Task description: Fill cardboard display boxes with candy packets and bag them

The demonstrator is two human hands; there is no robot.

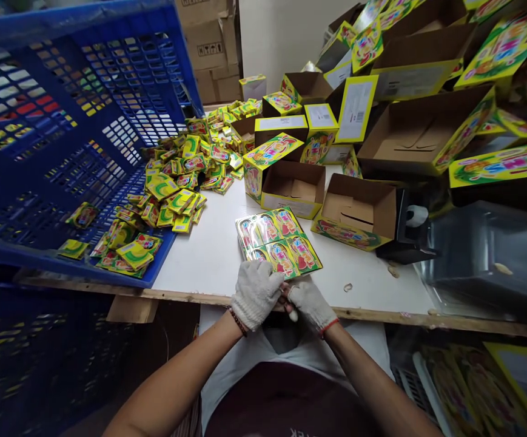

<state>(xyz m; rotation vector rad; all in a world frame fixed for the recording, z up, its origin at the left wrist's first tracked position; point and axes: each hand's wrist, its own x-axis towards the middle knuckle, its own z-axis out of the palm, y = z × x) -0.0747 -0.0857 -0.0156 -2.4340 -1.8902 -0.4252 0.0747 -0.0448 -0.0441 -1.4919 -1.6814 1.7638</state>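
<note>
A glossy flat pack of small yellow-green candy boxes (285, 240) lies on the white tabletop in front of me, its printed faces up in a grid. My left hand (258, 294), in a white knitted glove, is closed at the pack's near left edge. Against its fingertips my right hand (308, 303) is pinched, gloved with some fingertips bare. Whatever sits between the right fingers is too small to make out. Just beyond the pack stand an open cardboard display box (293, 188) and another open display box (358, 212).
A blue plastic crate (163, 258) lies tipped at the left, with loose small boxes (167, 188) spilling from it. More open display boxes (427, 133) pile up at the back right. A clear plastic bin (490, 255) and a rubber band (347, 287) are at the right.
</note>
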